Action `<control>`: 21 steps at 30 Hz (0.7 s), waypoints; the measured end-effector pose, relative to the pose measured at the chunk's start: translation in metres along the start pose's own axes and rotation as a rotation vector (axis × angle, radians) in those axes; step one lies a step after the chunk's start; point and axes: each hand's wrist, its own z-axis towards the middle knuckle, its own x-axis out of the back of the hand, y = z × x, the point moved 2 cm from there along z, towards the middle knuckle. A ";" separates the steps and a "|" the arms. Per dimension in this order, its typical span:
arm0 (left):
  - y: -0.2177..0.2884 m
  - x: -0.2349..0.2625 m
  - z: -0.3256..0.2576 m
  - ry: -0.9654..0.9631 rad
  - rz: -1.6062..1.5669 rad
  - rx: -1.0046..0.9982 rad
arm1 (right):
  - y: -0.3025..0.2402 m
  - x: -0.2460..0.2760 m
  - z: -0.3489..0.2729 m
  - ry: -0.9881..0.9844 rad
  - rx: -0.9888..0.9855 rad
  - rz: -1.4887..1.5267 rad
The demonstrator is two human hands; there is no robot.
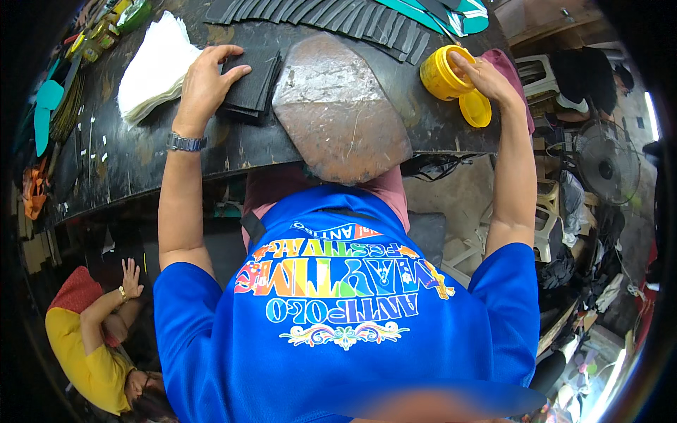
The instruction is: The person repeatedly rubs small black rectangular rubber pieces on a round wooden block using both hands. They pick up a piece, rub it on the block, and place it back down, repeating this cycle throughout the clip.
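Note:
My left hand (209, 81) rests at the left edge of a stack of black rectangular sheets (255, 83), thumb and forefinger spread apart over it. A fanned pile of white sheets (156, 67) lies just left of that hand. My right hand (485, 76) reaches to a yellow tub (438, 76), its fingers bent together over the rim and into the mouth. Whatever those fingertips hold is hidden. Beside the tub lies its round yellow lid (475, 110). Between my hands, a worn brown board (345, 123) with a greyish smeared patch overhangs the table's near edge onto my lap.
Overlapping black strips (331, 21) line the far side of the dark table (134, 169). Turquoise pieces (469, 15) lie behind the tub, near a maroon cloth (504, 65). Jars (99, 41) stand far left. Another person (92, 345) sits lower left; a fan (606, 168) stands right.

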 end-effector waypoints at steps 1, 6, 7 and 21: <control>0.000 0.000 -0.001 -0.003 0.006 0.001 | -0.002 0.003 0.003 -0.035 -0.047 -0.027; 0.010 0.003 -0.005 0.115 0.010 -0.099 | -0.016 0.009 -0.004 0.112 0.008 -0.054; 0.014 0.005 -0.006 0.130 0.016 -0.123 | -0.017 0.007 -0.011 0.194 0.074 -0.045; 0.119 -0.048 -0.014 -0.039 -0.673 -0.144 | -0.026 -0.008 -0.058 0.860 0.206 0.100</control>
